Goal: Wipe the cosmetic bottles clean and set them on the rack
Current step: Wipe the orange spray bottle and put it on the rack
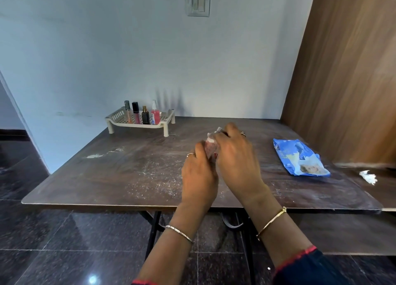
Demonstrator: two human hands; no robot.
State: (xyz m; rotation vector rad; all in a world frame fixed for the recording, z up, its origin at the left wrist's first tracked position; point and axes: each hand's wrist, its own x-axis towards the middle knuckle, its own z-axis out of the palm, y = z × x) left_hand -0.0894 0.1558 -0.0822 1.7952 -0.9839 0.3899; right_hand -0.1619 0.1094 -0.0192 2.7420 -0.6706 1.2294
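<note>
Over the middle of the dark table my left hand grips a small pinkish cosmetic bottle from the left. My right hand covers its top and right side, pressing a white wipe against it. Most of the bottle is hidden by my fingers. At the back left stands a beige perforated rack holding several cosmetics: a slim lip gloss tube, a black-capped pink tube, a dark perfume bottle and a pink spray bottle.
A blue wet-wipe pack lies at the right of the table. A crumpled white wipe rests farther right near a brown wooden panel. White dust streaks the tabletop. The dark tiled floor lies below the front edge.
</note>
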